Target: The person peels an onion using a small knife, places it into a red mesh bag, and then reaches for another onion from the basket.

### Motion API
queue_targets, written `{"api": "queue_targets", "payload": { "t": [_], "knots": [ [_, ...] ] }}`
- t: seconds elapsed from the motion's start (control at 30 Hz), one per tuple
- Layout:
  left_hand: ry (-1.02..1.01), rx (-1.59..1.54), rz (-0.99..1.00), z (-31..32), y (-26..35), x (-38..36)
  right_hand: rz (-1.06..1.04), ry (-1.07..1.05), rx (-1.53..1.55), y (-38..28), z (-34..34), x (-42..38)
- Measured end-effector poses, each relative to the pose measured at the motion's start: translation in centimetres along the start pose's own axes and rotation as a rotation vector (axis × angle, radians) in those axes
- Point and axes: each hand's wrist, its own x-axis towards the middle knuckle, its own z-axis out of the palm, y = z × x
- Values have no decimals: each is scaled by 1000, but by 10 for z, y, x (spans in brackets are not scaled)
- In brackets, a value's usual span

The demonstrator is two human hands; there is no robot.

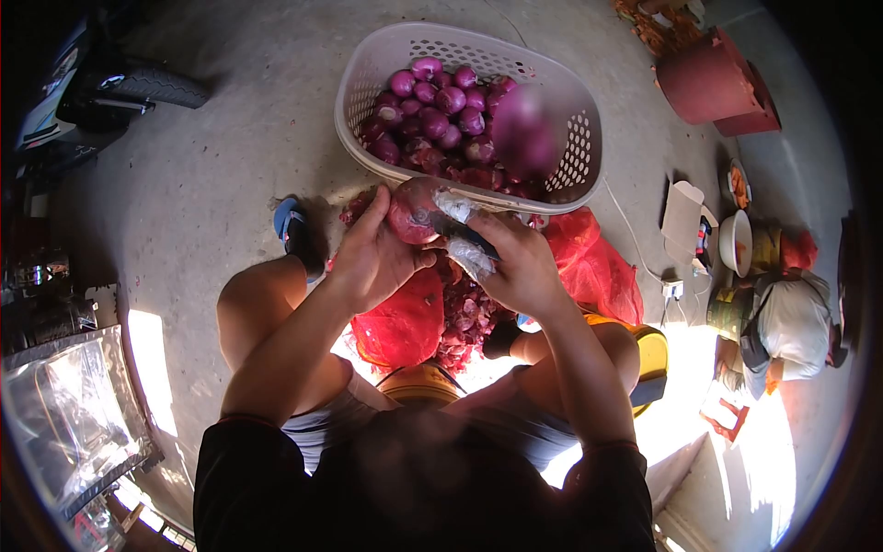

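My left hand (370, 256) grips a large red onion (411, 212) from the left, just before the basket's near rim. On its other side my right hand (522, 262) is closed around a small dark-handled knife (475, 239). White wrapping covers this hand's thumb and a finger, which sit against the onion; the blade is mostly hidden. Beyond both hands stands a pale plastic basket (354, 78) with many shiny purple onions (451, 99) in it. A blurred purple patch (526, 133) covers its right part. Below the hands lie loose onion skins (469, 317).
Red mesh bags (593, 267) lie right of the hands and between my legs. A yellow stool (651, 359) is by my right knee. Another person (793, 322) sits far right, near a white bowl (734, 244). Reddish tubs (704, 78) and a motorcycle wheel (156, 87) stand farther off.
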Motion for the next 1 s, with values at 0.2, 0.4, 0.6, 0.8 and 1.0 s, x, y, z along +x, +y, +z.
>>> {"api": "queue_targets", "payload": {
  "t": [0.2,0.4,0.6,0.8,1.0],
  "knots": [
    [-18,16,-13,-3,1,0,-26,32,-44,0,0,1],
    [-2,48,-3,-2,2,-1,-49,66,-13,1,3,2],
    [-15,51,3,-4,3,-1,-21,63,-2,2,8,0],
    [-8,58,6,-6,2,-2,51,225,325,4,27,5],
    [-8,43,-7,-7,4,-3,-115,141,203,14,11,5]
  ]
}}
